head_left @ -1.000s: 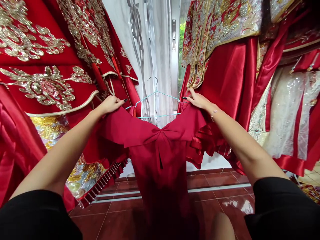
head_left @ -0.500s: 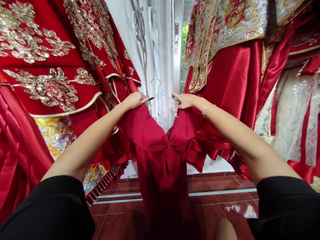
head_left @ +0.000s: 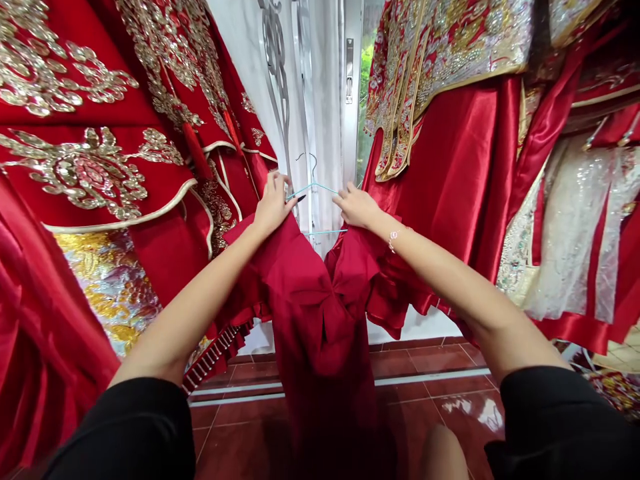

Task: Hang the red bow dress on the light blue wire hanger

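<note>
A dark red dress (head_left: pixel 320 300) with a bow-like front hangs in front of me on a thin light-blue clothes hanger (head_left: pixel 313 184). My left hand (head_left: pixel 273 207) is at the hanger's left arm, thumb along the wire and fingers bent over it. On the right arm of the hanger, my right hand (head_left: pixel 356 205) has its fingers curled round the wire; its fingertips are partly hidden. Both of the dress's shoulders lie just below my hands. The hanger's hook points up and is not hung on anything I can make out.
Red garments with gold beading (head_left: pixel 100 173) hang close on the left. More red and gold garments (head_left: pixel 450 153) hang on the right. Behind the hanger are a white curtain (head_left: pixel 327 100) and a metal door frame (head_left: pixel 353 80). Red tiles (head_left: pixel 240 433) cover the floor.
Both hands have shifted from the dress's shoulders onto the hanger wire, the right one moving inward. The left fingers have lifted up. The dress's shoulders sit freer below the hands.
</note>
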{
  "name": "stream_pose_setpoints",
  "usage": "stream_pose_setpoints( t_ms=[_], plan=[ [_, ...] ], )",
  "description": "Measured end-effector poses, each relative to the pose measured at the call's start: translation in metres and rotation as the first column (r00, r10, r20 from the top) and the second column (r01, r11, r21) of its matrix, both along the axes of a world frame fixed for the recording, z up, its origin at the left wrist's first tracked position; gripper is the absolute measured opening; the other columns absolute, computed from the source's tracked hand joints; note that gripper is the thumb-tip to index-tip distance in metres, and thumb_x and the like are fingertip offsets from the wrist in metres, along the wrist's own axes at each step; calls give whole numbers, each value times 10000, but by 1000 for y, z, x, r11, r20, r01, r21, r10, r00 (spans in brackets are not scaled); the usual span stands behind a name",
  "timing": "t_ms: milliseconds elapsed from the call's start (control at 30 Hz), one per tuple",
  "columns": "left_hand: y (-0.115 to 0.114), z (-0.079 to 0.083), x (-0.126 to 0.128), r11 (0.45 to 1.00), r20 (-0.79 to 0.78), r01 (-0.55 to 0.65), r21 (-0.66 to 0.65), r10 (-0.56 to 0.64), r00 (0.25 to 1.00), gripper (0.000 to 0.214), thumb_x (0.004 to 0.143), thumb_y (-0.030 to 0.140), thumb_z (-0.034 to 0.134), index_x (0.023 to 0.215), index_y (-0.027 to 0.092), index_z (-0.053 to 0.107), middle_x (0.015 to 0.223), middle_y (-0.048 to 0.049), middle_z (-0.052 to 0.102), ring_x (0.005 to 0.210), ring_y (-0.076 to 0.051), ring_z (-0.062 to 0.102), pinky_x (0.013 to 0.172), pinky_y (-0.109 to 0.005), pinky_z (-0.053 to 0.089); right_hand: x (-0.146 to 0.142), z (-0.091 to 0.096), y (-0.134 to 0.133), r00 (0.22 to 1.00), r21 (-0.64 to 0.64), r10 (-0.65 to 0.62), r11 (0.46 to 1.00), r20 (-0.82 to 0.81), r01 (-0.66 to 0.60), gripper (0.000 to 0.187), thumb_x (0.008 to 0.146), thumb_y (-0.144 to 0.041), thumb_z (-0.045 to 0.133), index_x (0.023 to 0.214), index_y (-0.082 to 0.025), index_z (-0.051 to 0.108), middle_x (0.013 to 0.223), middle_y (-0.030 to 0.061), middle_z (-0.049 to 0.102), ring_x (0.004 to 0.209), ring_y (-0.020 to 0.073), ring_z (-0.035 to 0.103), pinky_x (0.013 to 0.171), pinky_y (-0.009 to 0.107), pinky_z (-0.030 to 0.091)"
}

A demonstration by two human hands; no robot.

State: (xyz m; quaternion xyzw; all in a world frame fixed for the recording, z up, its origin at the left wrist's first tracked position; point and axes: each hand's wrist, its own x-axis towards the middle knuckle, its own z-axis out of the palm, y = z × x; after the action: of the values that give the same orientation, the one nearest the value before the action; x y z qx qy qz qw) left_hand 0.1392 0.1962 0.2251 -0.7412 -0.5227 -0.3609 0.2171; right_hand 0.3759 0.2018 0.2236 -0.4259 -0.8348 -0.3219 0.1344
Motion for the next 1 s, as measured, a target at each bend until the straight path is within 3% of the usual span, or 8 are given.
stream_pose_setpoints(
  t_ms=[67, 133, 200, 267, 333, 733, 867, 1000],
  plan=[
    [-5, -13, 8, 994, 125, -106, -13, 107, 986, 493, 946, 337, 466, 1425, 225, 439, 1408, -180, 493, 1228, -342, 549, 929, -472, 507, 9, -19, -2, 989, 76, 131, 989, -68, -126, 381, 887, -144, 427, 1223, -116, 605, 1323, 209, 583, 1222, 344, 468, 1001, 491, 417],
    [-7, -24, 15, 981, 151, -187, -59, 194, 969, 528, 912, 295, 440, 1428, 184, 455, 1332, -197, 570, 1221, -371, 554, 1030, -525, 435, 14, -33, 0, 946, 156, 151, 982, -288, -109, 394, 903, -199, 431, 1265, -144, 574, 1390, 190, 535, 1247, 340, 451, 1074, 528, 346],
    [-5, -32, 19, 969, 150, -233, -77, 242, 959, 523, 884, 276, 426, 1380, 141, 516, 1294, -212, 600, 1232, -387, 542, 1074, -532, 384, 14, -39, 7, 826, 106, 50, 994, -561, 12, 449, 886, -262, 472, 1324, -180, 519, 1410, 171, 526, 1278, 356, 438, 1097, 575, 307],
    [-1, -36, 21, 967, 170, -247, -61, 254, 952, 502, 872, 273, 415, 1333, 140, 563, 1287, -208, 609, 1236, -383, 536, 1077, -515, 374, 11, -39, 17, 715, -71, -92, 996, -693, 60, 501, 839, -267, 514, 1335, -199, 486, 1381, 155, 563, 1270, 365, 463, 1091, 592, 311],
    [2, -38, 20, 969, 201, -242, -43, 246, 948, 486, 865, 273, 411, 1307, 171, 584, 1270, -183, 624, 1224, -368, 544, 1077, -498, 370, 8, -40, 25, 691, -181, -163, 982, -705, 47, 501, 811, -211, 502, 1311, -185, 481, 1329, 151, 608, 1241, 354, 502, 1083, 570, 331],
    [6, -43, 10, 989, 254, -126, -77, 142, 957, 553, 814, 271, 467, 1356, 223, 562, 1357, -140, 578, 1299, -354, 503, 1146, -490, 299, 9, -49, 17, 700, -111, -113, 993, -705, 49, 525, 801, -69, 404, 1314, -158, 472, 1292, 157, 622, 1251, 318, 517, 1076, 539, 353],
    [5, -27, -8, 973, 178, 3, -232, 40, 983, 746, 747, 294, 535, 1484, 220, 450, 1440, -126, 533, 1349, -358, 487, 1185, -514, 263, 13, -43, 20, 748, -117, -127, 991, -651, 66, 575, 761, 0, 403, 1311, -146, 486, 1153, 173, 667, 1144, 340, 575, 1040, 564, 393],
    [-2, 0, -31, 880, 131, 167, -444, -121, 984, 882, 678, 272, 554, 1538, 177, 384, 1518, -95, 491, 1353, -317, 498, 1162, -413, 362, 17, -41, 20, 773, -153, -190, 981, -605, 122, 601, 759, 12, 432, 1337, -147, 487, 1138, 197, 650, 1140, 361, 570, 980, 572, 456]
  ],
)
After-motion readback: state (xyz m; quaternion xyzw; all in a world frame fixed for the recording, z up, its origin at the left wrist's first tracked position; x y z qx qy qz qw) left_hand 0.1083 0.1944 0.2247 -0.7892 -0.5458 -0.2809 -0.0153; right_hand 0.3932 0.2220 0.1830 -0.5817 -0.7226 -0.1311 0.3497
